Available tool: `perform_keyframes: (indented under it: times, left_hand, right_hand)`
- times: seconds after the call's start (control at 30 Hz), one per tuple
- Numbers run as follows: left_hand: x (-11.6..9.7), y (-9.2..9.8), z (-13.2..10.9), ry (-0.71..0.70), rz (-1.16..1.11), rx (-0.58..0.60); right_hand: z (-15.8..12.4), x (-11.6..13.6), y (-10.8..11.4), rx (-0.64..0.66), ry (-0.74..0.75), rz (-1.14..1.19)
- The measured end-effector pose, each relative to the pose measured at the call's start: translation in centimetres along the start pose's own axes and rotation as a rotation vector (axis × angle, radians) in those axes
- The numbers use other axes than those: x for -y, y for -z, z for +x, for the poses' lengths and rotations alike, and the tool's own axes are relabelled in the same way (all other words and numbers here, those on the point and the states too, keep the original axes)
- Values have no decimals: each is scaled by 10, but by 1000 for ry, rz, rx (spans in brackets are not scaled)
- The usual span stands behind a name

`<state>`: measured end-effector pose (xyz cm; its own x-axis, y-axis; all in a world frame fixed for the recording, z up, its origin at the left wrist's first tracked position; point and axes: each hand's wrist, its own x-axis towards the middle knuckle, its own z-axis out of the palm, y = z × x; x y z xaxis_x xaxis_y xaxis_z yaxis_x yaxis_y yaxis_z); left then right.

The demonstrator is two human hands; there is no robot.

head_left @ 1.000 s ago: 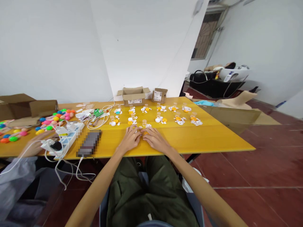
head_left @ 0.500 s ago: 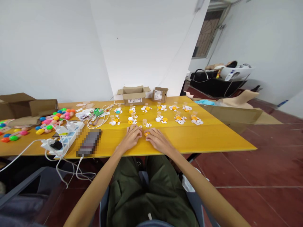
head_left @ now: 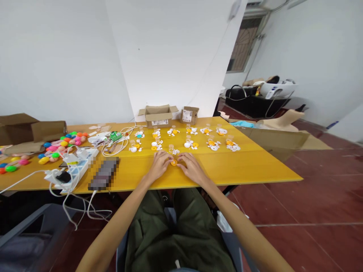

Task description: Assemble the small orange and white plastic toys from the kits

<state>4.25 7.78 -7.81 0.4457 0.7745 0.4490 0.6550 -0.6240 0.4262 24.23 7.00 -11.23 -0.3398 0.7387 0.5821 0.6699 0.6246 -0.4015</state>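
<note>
Near the front of the table, a small round orange plastic piece [head_left: 174, 163] with a pale centre sits between my hands. The fingertips of my left hand [head_left: 158, 165] pinch its left edge. On the opposite edge, the fingers of my right hand [head_left: 192, 167] close in the same way. Just beyond them stands a small clear cup [head_left: 171, 148], with several tiny white gear-like parts [head_left: 176, 152] beside it. Further back lie two rows of similar little groups, including a white disc [head_left: 187, 144] and an orange ring [head_left: 195, 145].
A phone [head_left: 104, 173] and a white power strip [head_left: 81, 170] with cables lie to my left, near colourful plastic eggs [head_left: 44, 160]. Against the wall stand an open cardboard box [head_left: 157, 117] and a smaller box [head_left: 189, 115]. The table [head_left: 255, 170] narrows towards the right.
My hands have drawn slightly apart, so the orange piece between them shows more fully. The whole view has shifted a little.
</note>
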Motion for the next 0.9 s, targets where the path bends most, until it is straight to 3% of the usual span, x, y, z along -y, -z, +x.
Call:
perform_keyframes:
  times: [0.37, 0.9]
  left_hand:
    - [6, -3, 0, 65, -22, 14]
    - [4, -1, -1, 76, 3, 56]
  right_hand:
    - [8, -1, -9, 41, -20, 51]
    - [9, 11, 0, 133, -107, 37]
